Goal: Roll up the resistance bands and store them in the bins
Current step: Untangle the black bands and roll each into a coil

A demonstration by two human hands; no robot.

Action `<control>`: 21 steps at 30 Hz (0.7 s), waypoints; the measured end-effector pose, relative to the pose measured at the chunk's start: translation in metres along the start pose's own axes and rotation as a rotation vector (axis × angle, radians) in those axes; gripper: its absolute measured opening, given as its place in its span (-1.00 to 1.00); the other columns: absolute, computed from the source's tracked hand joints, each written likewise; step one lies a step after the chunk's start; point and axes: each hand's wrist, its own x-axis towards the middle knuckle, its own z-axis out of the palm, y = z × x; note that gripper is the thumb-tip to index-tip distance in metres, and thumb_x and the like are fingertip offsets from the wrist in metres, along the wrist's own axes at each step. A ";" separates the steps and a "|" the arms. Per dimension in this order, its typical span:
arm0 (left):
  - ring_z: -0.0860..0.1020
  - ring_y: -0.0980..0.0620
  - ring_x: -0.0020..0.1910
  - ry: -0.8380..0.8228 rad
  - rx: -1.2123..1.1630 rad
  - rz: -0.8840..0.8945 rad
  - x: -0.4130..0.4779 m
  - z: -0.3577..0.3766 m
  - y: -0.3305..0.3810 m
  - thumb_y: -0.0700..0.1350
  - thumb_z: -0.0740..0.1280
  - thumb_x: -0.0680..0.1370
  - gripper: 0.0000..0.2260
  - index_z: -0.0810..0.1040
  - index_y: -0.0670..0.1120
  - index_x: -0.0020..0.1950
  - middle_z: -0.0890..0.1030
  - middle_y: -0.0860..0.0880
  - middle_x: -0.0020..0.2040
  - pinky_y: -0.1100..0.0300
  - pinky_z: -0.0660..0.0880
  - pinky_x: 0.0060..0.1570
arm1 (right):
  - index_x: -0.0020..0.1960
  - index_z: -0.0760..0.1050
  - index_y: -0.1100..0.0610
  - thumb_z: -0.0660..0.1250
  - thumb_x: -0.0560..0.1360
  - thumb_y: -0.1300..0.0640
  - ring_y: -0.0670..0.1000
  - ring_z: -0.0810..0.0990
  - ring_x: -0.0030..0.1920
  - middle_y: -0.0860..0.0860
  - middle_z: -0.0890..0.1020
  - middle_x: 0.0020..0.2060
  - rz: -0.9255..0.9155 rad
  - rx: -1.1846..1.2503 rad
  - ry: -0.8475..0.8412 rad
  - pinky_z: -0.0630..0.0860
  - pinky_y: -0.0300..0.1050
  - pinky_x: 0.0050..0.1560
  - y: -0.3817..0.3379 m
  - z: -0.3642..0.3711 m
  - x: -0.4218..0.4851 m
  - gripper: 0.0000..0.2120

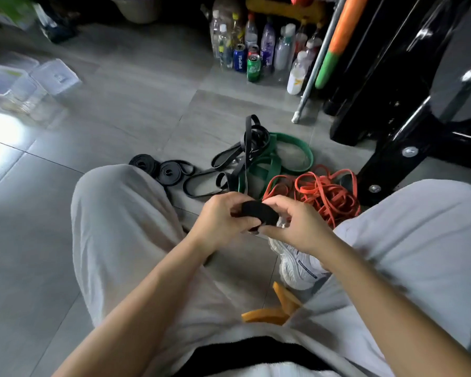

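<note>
orange band [272,312]: on the floor between the legs, close to the waist, just beside the white shoe [297,265].
left hand [218,217]: fingers curled round the left side of the rolled black band [259,213], thumb on top.
right hand [297,227]: pinches the roll's right edge; the roll sits between both hands, above the shoe's toe.
red bands [326,194]: tangled heap just beyond the right hand, hemmed in on the right by the black frame [386,153].
green band [288,153]: loose loops behind the red heap, overlapping the loose black bands [246,148].
finished rolls [158,168]: two black coils side by side past the left knee.
floor [106,126]: grey tile runs wide on the left, out to the clear bins [19,85].
bottles and cans [256,50]: clustered at the far edge.
</note>
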 end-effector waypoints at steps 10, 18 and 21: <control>0.60 0.14 -0.29 -0.051 -0.773 -0.114 -0.006 0.001 -0.005 -0.36 0.34 0.43 -0.80 0.58 -0.16 -0.01 0.64 0.00 -0.30 0.35 0.51 -0.31 | -0.05 0.52 0.04 0.48 0.36 0.27 -0.03 0.57 -0.22 0.14 0.63 -0.26 -0.020 0.477 0.159 0.52 -0.11 -0.15 0.005 0.012 -0.008 -0.75; 0.62 0.09 -0.37 -0.083 -1.024 -0.161 -0.014 0.012 -0.005 -0.35 0.31 0.36 -0.77 0.54 -0.22 0.00 0.64 -0.07 -0.31 0.32 0.56 -0.34 | -0.06 0.62 -0.02 0.54 0.25 0.13 -0.09 0.63 -0.12 -0.09 0.70 -0.20 -0.058 0.688 0.103 0.59 -0.15 -0.05 0.002 0.023 -0.008 -0.72; 0.62 0.07 -0.34 -0.079 -1.136 -0.177 -0.021 0.020 -0.008 -0.34 0.31 0.37 -0.78 0.59 -0.22 -0.02 0.64 -0.10 -0.27 0.31 0.58 -0.32 | -0.02 0.64 -0.03 0.56 0.22 -0.08 0.00 0.61 -0.10 -0.01 0.69 -0.17 -0.087 0.713 0.070 0.57 -0.02 -0.04 0.001 0.020 -0.010 -0.64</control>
